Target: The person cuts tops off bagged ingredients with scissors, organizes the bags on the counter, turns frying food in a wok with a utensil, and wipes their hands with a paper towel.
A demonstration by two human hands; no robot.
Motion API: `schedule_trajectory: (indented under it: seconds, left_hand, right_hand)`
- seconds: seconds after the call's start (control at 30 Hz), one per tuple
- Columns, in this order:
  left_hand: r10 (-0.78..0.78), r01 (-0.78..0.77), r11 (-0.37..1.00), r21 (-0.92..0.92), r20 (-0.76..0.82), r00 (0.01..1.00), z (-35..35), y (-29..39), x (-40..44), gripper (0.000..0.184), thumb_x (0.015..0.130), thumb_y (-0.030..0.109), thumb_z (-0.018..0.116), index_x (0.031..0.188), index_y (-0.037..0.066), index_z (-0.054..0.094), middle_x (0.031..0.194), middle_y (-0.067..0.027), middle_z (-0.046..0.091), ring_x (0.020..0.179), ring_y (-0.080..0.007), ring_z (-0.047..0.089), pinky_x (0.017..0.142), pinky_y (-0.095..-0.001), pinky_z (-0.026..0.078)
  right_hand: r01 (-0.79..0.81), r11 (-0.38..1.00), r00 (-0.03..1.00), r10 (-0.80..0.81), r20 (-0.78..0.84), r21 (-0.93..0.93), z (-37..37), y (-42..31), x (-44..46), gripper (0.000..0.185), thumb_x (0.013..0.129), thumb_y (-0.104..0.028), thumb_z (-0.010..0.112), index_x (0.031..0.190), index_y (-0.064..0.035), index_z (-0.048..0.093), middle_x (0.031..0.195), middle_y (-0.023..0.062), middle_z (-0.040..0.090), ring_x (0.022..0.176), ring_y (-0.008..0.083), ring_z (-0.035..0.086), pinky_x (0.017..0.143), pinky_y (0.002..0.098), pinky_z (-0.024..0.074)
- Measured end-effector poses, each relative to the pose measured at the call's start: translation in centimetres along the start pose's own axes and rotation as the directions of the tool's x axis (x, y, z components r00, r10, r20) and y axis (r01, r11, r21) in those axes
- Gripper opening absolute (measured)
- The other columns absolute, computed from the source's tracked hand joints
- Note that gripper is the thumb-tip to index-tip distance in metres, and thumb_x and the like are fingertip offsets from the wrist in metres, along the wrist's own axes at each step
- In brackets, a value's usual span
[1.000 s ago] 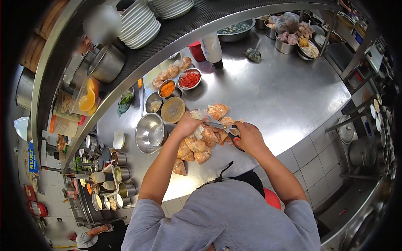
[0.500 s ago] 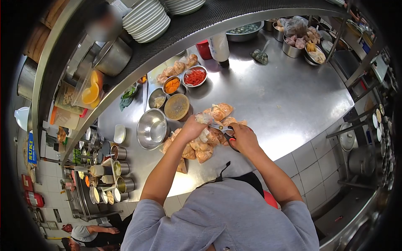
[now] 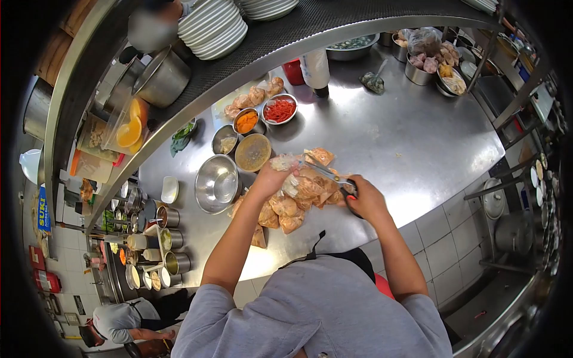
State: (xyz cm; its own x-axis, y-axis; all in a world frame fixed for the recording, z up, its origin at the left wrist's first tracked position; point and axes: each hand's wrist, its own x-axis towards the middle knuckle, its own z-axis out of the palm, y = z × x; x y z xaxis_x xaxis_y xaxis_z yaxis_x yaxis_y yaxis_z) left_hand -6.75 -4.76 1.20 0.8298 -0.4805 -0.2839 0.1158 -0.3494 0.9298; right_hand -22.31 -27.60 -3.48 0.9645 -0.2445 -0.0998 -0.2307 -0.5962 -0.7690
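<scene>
My left hand (image 3: 274, 178) is closed around the gathered top of a clear plastic bag (image 3: 285, 161), above a pile of small tied bags of orange-brown food (image 3: 289, 210). What exactly fills the bags I cannot make out. In my right hand (image 3: 370, 200) are scissors (image 3: 325, 171) with dark handles, fingers in the loops. Their blades point left towards the left hand and the held bag. Whether they touch the plastic is unclear. A steel mixing bowl (image 3: 218, 190) stands left of the pile, beside a round tub with a tan top (image 3: 253, 152).
Bowls of red strips (image 3: 279, 110) and orange pieces (image 3: 245, 122) stand behind the tub. More food bags (image 3: 256, 95) lie farther back. A shelf with stacked plates (image 3: 212, 30) arches overhead. Two other people are partly visible, one at lower left (image 3: 122, 322).
My right hand has drawn back to the right with the scissors, showing more blade. My left hand has shifted slightly left with the bag. The person at lower left has moved further into view.
</scene>
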Motion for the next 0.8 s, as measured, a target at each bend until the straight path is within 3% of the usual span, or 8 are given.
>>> schedule_trajectory:
  seconds: [0.03,0.17,0.23,0.37,0.47,0.53,0.63,0.8]
  left_hand:
    - [-0.004,0.004,1.000,0.000,-0.002,1.000,-0.2,-0.2,-0.1,0.020,0.089,0.020,0.066,0.093,0.000,0.064,0.084,-0.0045,0.067,0.075,-0.0112,0.059,0.069,-0.0262,0.047]
    - [-0.026,0.020,0.994,-0.111,-0.056,0.998,-1.0,-1.2,-0.1,0.020,0.087,0.018,0.069,0.093,0.000,0.063,0.085,-0.0053,0.067,0.078,-0.0125,0.060,0.071,-0.0267,0.048]
    - [-0.043,0.035,0.982,-0.186,-0.039,0.998,-1.6,-1.8,0.1,0.020,0.085,0.017,0.071,0.094,0.001,0.063,0.085,-0.0054,0.067,0.081,-0.0139,0.061,0.073,-0.0279,0.048]
    - [-0.025,0.023,0.992,-0.125,-0.016,1.000,-2.7,-2.0,-0.9,0.021,0.084,0.017,0.071,0.095,0.001,0.063,0.086,-0.0056,0.067,0.081,-0.0145,0.061,0.074,-0.0285,0.049]
    - [-0.114,0.109,0.988,-0.110,-0.043,0.992,-3.3,-0.9,-2.0,0.024,0.084,0.018,0.072,0.097,0.000,0.063,0.088,-0.0057,0.067,0.082,-0.0143,0.062,0.076,-0.0290,0.049]
    - [-0.028,0.017,0.987,0.160,0.068,0.997,-4.4,-1.2,-2.2,0.027,0.084,0.018,0.071,0.102,0.001,0.060,0.088,-0.0047,0.066,0.084,-0.0142,0.063,0.077,-0.0289,0.049]
    - [-0.017,-0.008,0.949,0.315,0.076,0.997,-4.4,-0.8,-2.9,0.027,0.085,0.020,0.071,0.101,0.002,0.060,0.088,-0.0044,0.066,0.083,-0.0133,0.062,0.077,-0.0284,0.049]
    - [0.030,-0.060,0.945,0.321,0.100,0.995,-2.9,0.6,-3.8,0.021,0.086,0.021,0.068,0.095,0.003,0.060,0.084,-0.0055,0.065,0.079,-0.0136,0.059,0.075,-0.0291,0.048]
  right_hand:
    - [-0.032,0.999,0.999,0.032,-0.001,-0.006,-1.0,0.3,-0.7,0.062,0.064,-0.026,0.083,0.116,-0.0072,0.055,0.090,0.0134,0.066,0.080,0.0303,0.065,0.070,0.0376,0.0500]
    - [-0.069,0.997,0.986,0.072,0.148,-0.026,-3.5,-0.6,-2.5,0.062,0.064,-0.025,0.082,0.116,-0.0062,0.055,0.092,0.0129,0.065,0.085,0.0298,0.064,0.074,0.0373,0.0500]
    - [0.107,0.990,0.986,-0.094,0.137,-0.093,-3.3,-0.8,-2.7,0.061,0.064,-0.025,0.081,0.116,-0.0064,0.055,0.098,0.0136,0.064,0.092,0.0309,0.062,0.079,0.0385,0.0494]
    - [0.175,0.976,0.972,-0.151,0.181,-0.126,-2.7,-2.6,-2.0,0.061,0.066,-0.027,0.079,0.117,-0.0054,0.054,0.105,0.0155,0.063,0.101,0.0338,0.059,0.086,0.0411,0.0479]
    - [0.195,0.963,0.956,-0.144,0.255,-0.186,-1.6,-3.4,-0.9,0.063,0.066,-0.029,0.079,0.118,-0.0048,0.053,0.106,0.0170,0.062,0.102,0.0342,0.059,0.087,0.0413,0.0479]
    - [0.235,0.953,0.948,-0.181,0.263,-0.190,-1.1,-4.5,-0.5,0.064,0.067,-0.029,0.079,0.119,-0.0048,0.052,0.105,0.0172,0.062,0.102,0.0340,0.059,0.087,0.0411,0.0479]
    - [0.292,0.937,0.936,-0.238,0.259,-0.191,-0.2,-5.7,0.2,0.064,0.067,-0.029,0.079,0.120,-0.0045,0.052,0.105,0.0175,0.062,0.102,0.0341,0.059,0.087,0.0407,0.0480]
    - [0.331,0.916,0.925,-0.268,0.269,-0.226,2.0,-6.3,1.3,0.063,0.067,-0.030,0.079,0.117,-0.0036,0.052,0.105,0.0170,0.062,0.101,0.0343,0.060,0.087,0.0406,0.0484]
